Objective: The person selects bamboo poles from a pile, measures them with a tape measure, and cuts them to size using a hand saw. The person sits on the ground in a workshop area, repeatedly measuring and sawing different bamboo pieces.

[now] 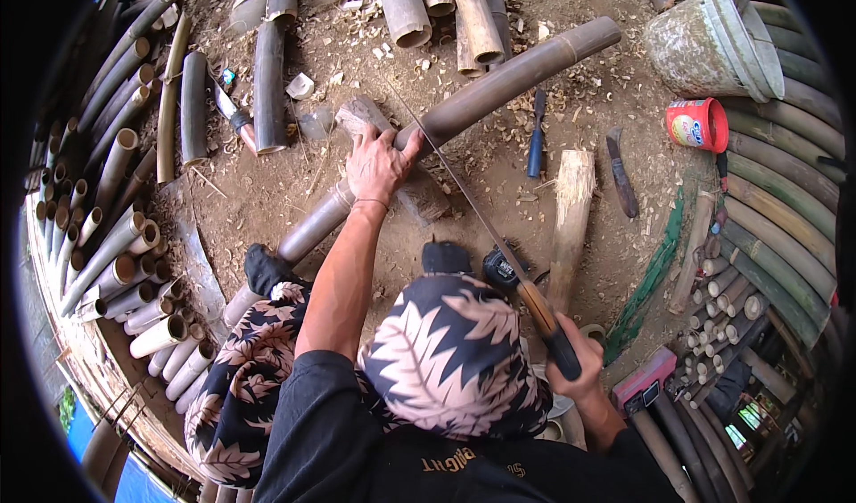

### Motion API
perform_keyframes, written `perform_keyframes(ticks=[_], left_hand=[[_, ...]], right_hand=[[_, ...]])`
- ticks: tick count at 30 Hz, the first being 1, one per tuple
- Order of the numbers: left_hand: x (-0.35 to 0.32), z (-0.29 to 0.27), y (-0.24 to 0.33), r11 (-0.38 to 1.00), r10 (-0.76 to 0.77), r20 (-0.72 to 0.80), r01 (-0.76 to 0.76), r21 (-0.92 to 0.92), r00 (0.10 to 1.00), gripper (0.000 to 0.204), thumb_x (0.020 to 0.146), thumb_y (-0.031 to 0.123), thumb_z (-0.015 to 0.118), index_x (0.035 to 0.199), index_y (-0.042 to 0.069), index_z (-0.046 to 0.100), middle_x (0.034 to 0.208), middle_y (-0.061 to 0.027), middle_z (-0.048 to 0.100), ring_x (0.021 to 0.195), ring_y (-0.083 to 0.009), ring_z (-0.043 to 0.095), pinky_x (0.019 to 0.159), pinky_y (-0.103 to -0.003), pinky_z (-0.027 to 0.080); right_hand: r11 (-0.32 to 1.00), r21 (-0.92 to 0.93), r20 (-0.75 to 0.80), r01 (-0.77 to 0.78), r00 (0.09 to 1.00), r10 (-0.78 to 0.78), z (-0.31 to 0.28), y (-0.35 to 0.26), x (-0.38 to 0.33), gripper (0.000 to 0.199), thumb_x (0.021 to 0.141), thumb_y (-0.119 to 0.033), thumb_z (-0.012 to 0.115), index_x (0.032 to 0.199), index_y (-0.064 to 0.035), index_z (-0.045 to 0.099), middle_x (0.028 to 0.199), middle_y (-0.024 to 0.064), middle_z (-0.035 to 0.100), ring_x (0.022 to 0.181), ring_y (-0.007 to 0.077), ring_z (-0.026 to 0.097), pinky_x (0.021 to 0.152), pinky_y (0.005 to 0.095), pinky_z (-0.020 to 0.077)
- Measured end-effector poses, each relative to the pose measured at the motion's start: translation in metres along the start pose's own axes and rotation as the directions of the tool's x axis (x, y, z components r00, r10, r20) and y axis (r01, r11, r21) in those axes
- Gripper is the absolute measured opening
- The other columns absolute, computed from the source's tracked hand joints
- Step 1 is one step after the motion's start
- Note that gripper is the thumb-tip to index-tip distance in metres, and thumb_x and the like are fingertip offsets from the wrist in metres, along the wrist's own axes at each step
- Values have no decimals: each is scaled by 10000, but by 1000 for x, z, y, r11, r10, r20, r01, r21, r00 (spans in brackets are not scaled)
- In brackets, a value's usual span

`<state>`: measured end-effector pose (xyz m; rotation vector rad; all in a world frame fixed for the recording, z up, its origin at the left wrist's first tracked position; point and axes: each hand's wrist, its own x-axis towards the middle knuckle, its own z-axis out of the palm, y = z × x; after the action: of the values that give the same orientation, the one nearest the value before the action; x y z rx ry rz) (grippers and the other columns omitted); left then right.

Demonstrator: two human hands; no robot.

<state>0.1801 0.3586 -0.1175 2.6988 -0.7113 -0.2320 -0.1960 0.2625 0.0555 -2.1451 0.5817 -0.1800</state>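
Note:
A long brown bamboo pole [517, 88] slants from my foot area at lower left up to the upper right. It lies across a short wooden block [423, 200] on the dirt. My left hand [379, 169] is closed over the pole above the block, thumb close to the saw blade. My right hand [580, 360] grips the black end of a handsaw [535, 305], whose handle is otherwise brown. The saw's thin blade crosses the pole just right of my left hand; how deep it sits there cannot be seen. My dark-covered foot [266, 269] rests against the pole's lower part.
Right of the pole lie a blue-handled chisel [536, 137], a rough piece of wood [571, 209], a knife [621, 173] and a black round tool [502, 269]. Beyond stand a red tub [678, 127] and a dirty bucket [695, 48]. Bamboo pieces [116, 160] are stacked at left.

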Motion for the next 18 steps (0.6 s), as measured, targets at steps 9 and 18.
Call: perform_keyframes(ticks=[9,18], left_hand=[[8,5,-3,997,44,13,-43,-67,999,579,883,625,555,986,86,739,1070,-126,619,1077,-314,600,900,-452,487],[0,8,-8,998,46,23,-45,-45,999,592,885,634,546,983,84,741,1040,-108,616,1052,-296,610,892,-440,485]], right_hand=[[987,140,-99,80,993,-66,86,20,130,584,726,-33,644,1284,110,547,892,223,675,692,299,691,635,340,549],[998,-60,3,-1,1000,1,31,35,15,591,728,-132,644,1262,112,574,934,210,715,700,257,718,679,316,554]])
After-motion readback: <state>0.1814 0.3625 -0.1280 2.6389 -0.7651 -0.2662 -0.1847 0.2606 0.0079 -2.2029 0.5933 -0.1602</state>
